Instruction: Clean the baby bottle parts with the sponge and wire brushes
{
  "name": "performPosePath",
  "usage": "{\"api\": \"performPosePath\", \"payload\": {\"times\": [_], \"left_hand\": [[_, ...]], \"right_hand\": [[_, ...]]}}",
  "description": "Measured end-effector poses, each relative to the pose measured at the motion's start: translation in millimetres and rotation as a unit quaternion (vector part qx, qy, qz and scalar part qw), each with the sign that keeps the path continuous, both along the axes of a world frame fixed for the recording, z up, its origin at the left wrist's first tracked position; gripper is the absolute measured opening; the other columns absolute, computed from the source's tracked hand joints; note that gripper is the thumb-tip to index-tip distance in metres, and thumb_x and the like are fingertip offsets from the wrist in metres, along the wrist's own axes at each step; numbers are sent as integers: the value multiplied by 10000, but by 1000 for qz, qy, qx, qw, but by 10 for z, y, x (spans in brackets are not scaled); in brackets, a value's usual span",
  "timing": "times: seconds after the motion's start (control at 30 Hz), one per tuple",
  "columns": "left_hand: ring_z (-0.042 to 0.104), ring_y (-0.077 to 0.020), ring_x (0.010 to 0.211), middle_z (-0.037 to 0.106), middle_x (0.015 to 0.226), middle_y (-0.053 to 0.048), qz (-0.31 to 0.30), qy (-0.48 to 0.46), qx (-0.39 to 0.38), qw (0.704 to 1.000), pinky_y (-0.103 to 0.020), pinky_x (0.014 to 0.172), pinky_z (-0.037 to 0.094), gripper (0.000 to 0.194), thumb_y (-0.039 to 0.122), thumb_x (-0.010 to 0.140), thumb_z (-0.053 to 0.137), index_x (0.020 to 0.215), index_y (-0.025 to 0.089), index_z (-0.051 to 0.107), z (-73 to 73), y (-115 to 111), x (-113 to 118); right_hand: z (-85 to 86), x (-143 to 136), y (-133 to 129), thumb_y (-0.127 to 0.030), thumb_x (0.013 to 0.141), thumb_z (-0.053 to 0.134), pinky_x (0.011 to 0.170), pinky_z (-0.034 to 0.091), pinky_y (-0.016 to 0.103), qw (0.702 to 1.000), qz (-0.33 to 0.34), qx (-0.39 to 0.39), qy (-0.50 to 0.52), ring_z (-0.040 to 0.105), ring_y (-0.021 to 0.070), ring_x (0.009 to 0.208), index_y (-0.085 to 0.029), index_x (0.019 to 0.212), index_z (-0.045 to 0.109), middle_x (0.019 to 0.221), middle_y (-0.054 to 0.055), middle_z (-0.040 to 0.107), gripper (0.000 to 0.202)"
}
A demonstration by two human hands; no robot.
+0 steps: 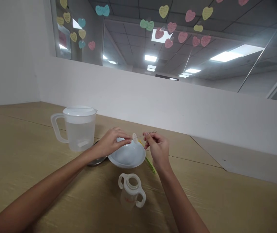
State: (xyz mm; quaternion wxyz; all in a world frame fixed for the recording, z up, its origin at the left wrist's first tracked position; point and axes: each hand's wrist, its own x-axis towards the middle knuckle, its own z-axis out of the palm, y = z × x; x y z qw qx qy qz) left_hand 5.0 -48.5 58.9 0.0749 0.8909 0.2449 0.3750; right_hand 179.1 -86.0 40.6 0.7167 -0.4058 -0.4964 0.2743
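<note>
Above the far rim of a white bowl (126, 157), my left hand (114, 139) pinches a small clear nipple-like piece (134, 138) by one side. A thin wire tool (155, 131) is held in the closed fingers of my right hand (157, 147), and its thin end reaches the clear piece. Nearer to me a clear bottle with two white handles (131, 189) stands with its top uncovered. Behind my right wrist lies a green strip-like tool (150, 165), partly under the bowl's edge.
A large lidded plastic pitcher (80, 129) stands at the left. A dark round metal dish (97, 161) lies partly hidden behind my left forearm. The brown table (201, 200) meets a white wall, with a window above.
</note>
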Motion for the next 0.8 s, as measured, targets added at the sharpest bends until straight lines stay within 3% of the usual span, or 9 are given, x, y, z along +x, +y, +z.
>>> {"api": "performPosePath", "payload": {"times": [0.8], "left_hand": [[546,-162,754,709,817,-22,9,-7,17,1000,-273,709,400,186,301,819,572,903,231,722,9,17,-61]], "right_hand": [[176,293,-65,-326,594,737,459,413,231,996,-42,26,71,453,58,447,-124,596,649,597,-3,566,220]]}}
